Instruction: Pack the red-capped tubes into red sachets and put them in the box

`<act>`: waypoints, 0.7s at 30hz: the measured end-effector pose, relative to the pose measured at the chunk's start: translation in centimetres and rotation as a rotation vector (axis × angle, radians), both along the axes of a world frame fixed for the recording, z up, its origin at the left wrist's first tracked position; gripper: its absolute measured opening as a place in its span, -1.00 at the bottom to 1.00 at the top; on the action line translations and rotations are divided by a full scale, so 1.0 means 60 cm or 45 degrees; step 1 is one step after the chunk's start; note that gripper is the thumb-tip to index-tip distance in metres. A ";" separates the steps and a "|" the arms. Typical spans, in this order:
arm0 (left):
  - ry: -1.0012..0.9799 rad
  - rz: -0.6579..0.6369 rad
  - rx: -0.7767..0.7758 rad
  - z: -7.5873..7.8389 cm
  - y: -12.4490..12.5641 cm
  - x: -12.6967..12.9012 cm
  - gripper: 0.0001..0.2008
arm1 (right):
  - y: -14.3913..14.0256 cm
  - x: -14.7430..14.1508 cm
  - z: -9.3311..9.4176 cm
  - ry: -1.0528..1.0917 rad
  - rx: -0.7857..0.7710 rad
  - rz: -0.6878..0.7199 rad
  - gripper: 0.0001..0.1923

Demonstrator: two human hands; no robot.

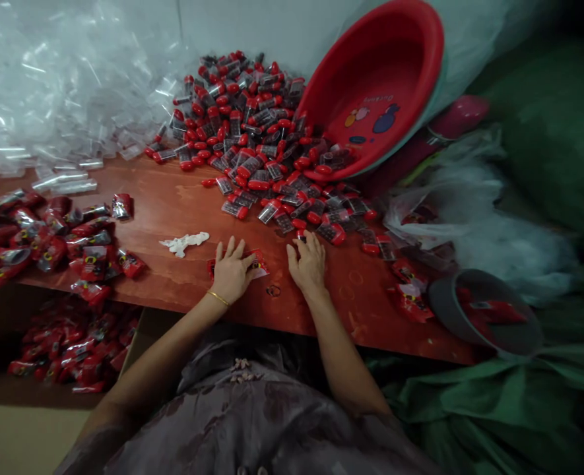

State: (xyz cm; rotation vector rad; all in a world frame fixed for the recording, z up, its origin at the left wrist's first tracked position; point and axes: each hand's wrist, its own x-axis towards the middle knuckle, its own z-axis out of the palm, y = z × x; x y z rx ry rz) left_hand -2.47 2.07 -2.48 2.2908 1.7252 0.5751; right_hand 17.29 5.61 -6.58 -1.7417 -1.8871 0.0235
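Left hand [231, 272] pressed flat, fingers spread, on a red packet [258, 262] on the tabletop [173, 204]; right hand [308, 262] loosely curled, fingertips touching a red-capped piece [299, 232].

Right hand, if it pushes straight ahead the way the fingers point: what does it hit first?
The right hand points away from the body; its fingertips already reach the near edge of the pile of red-capped pieces. Probably the nearest loose piece, though depth is unclear.

Left hand [231, 270] hides most of red packet [258, 264].
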 end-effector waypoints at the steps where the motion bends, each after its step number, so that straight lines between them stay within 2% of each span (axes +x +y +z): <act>1: 0.007 -0.007 -0.010 -0.007 0.000 0.006 -0.67 | 0.000 0.000 0.000 0.002 -0.002 0.001 -0.63; 5: 0.013 0.031 0.004 -0.022 -0.001 0.012 -0.75 | 0.003 0.000 -0.001 0.016 0.005 0.012 -0.64; 10: 0.035 0.072 0.017 -0.024 -0.003 0.017 -0.75 | 0.002 0.001 -0.002 0.037 0.081 0.002 -0.64; 13: -0.048 0.146 0.074 -0.017 -0.003 0.017 -0.75 | -0.011 -0.002 0.017 0.061 0.227 0.000 -0.65; 15: -0.137 0.216 0.120 -0.007 -0.004 0.014 -0.74 | -0.027 -0.011 0.037 0.129 0.260 0.077 -0.66; 17: -0.224 0.257 0.155 0.007 -0.008 0.010 -0.73 | -0.045 -0.028 0.057 0.299 0.181 0.179 -0.67; 21: -0.377 0.239 0.167 0.033 -0.021 0.005 -0.73 | -0.066 -0.076 0.077 0.890 -0.202 0.315 -0.67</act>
